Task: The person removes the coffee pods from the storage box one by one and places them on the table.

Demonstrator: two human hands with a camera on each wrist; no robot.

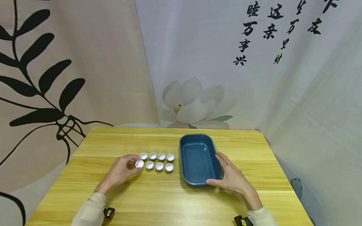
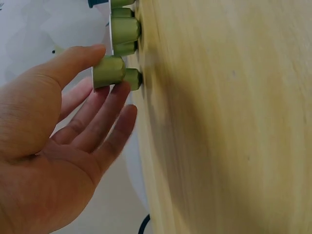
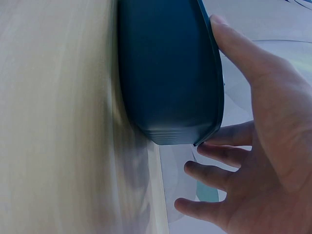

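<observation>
Several coffee capsules (image 1: 159, 166) with silvery-white lids stand in two rows on the table, lids up. My left hand (image 1: 121, 169) pinches the nearest-left capsule (image 1: 139, 164) between thumb and fingers. Seen in the left wrist view, this green capsule (image 2: 108, 72) is raised just off the wood, with another capsule (image 2: 132, 79) behind it. To the right is a deep blue rectangular dish (image 1: 201, 160) with nothing in it. My right hand (image 1: 230, 174) rests against its near right corner, thumb at the front rim and fingertips at the side; its fingers are extended and spread in the right wrist view.
The wooden table (image 1: 158, 201) bears the capsules and the dish. Behind it hangs a printed cloth backdrop (image 1: 198, 62). A black wrist strap (image 1: 108, 212) is on the left forearm and another strap (image 1: 243, 221) on the right.
</observation>
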